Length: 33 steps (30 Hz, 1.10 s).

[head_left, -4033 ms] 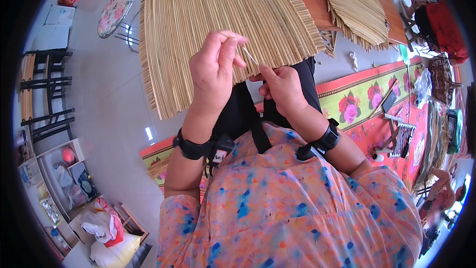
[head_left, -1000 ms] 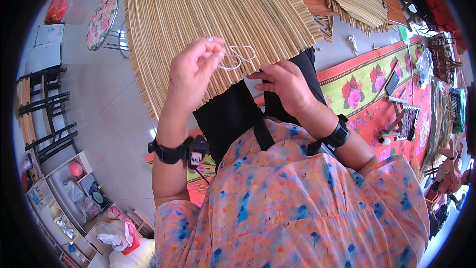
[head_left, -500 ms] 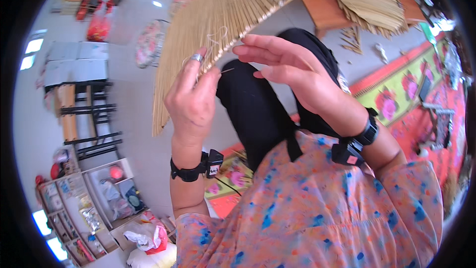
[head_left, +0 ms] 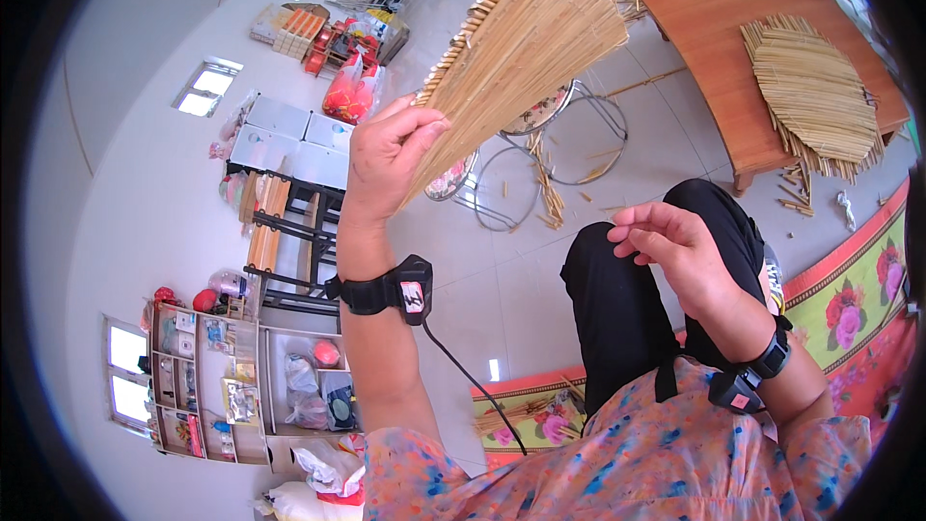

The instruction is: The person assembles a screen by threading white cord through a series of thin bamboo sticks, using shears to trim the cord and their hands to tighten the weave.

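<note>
My left hand [head_left: 384, 162] is raised and closed round one edge of a panel of straw stalks [head_left: 535, 48]. The stalks lie side by side, and a row of bound stalk ends runs along the panel's left edge. The panel tilts up and away from my hand. Lower right, over my knees, my right hand [head_left: 677, 253] is apart from the panel, with its fingers curled in toward the thumb. Whatever thin thing those fingers may pinch is too small to make out. No needle or thread shows clearly.
A second straw panel [head_left: 815, 87] lies on a brown wooden table [head_left: 690, 5] at the far right. Cut stalks [head_left: 548, 188] are scattered on the floor by a round stool [head_left: 540, 114]. Shelves [head_left: 217, 376] stand at left. A floral mat [head_left: 839, 304] lies by my feet.
My left hand has lifted the straw panel up and away, turning its bound edge to the left. My right hand has drawn back from the panel, its fingers curling. The view has shifted too.
</note>
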Tool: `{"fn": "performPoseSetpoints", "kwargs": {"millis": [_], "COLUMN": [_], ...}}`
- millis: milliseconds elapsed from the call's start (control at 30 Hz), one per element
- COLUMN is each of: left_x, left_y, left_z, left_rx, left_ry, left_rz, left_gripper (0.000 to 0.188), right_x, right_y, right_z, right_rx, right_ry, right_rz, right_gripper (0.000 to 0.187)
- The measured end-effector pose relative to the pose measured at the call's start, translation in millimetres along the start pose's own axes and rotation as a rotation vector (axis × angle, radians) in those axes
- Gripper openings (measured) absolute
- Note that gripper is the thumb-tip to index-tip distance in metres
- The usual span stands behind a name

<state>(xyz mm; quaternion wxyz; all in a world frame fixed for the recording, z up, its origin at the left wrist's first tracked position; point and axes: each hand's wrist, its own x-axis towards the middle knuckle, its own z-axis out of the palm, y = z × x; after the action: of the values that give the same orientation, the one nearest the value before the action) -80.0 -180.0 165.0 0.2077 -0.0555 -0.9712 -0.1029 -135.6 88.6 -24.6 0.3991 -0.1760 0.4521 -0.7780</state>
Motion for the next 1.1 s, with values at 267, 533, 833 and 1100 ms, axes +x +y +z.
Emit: {"fn": "performPoseSetpoints", "kwargs": {"millis": [267,533,833,1100], "left_x": [10.3,13.2,-50.3,-130.5], "left_y": [-2.4,-1.1,69.1,123.4], "left_z": [-9.7,-9.5,97.8,238.4], "left_rx": [-0.020,-0.028,0.256,0.246], "left_ry": [-0.026,-0.041,0.061,0.161], "left_rz": [-0.060,-0.080,0.037,-0.013], "left_gripper": [0.008,0.009,0.009,0.010], "right_x": [5.2,5.5,-12.7,-35.2], "right_y": [0.6,-4.4,16.5,56.5], "right_z": [-6.5,-5.7,-32.8,-62.5], "right_rx": [0.039,0.054,-0.037,0.287], "right_ry": [0.014,0.019,-0.014,0.146], "right_rz": [-0.001,-0.029,0.024,0.146], "right_gripper": [0.022,0.019,0.024,0.044]}}
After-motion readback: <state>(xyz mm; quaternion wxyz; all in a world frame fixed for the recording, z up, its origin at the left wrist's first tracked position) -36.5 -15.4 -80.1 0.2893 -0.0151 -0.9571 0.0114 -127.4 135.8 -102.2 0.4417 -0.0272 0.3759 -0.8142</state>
